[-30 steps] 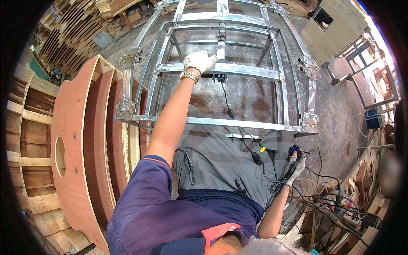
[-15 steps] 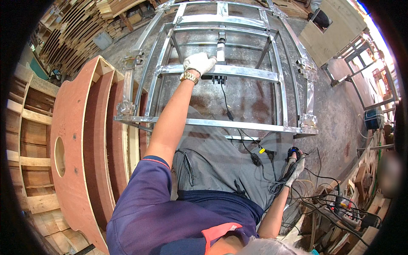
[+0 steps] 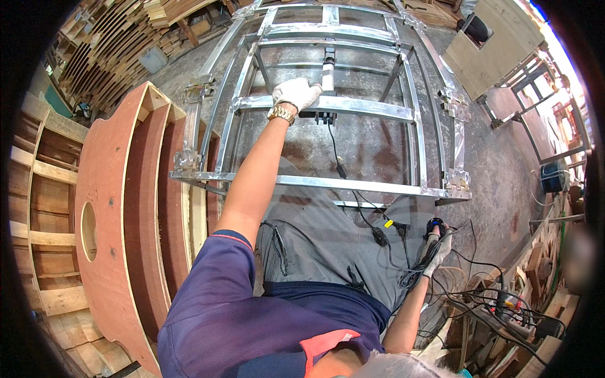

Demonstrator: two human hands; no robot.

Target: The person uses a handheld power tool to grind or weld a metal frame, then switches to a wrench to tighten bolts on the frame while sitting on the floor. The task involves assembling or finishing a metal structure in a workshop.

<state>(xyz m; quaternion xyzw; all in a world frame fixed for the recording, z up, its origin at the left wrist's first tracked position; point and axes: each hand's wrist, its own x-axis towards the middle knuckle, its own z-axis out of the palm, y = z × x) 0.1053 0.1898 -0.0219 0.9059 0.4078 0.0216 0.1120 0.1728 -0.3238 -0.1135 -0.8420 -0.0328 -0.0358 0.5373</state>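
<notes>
The welded metal frame (image 3: 378,187) sits low on the concrete floor (image 3: 498,151) ahead of the person, its near rail just over the trousered legs. I'd judge it stiff and awkward rather than fragile, its bright bare tubing likely slick under cloth gloves; lifting would want a hold on both side rails, clear of the hinge plates at the corners. Inside, a linear actuator (image 3: 328,75) meets the middle crossbar (image 3: 378,109); it looks dense and rigid, best held by its body, not its lead.

The hands are well apart. The left hand (image 3: 296,93) rests on that crossbar beside the actuator, fingers bent; I cannot tell whether they close beneath it. The right hand (image 3: 441,249) is wrapped round a small dark handset (image 3: 435,225) and loops of black cable (image 3: 413,276), which should be limp and apt to snag.

To the left stands a plywood casing (image 3: 104,189) with deep slots, their depths too shadowed to read. Beyond it is a pale grey bin (image 3: 152,59), contents indistinct.
</notes>
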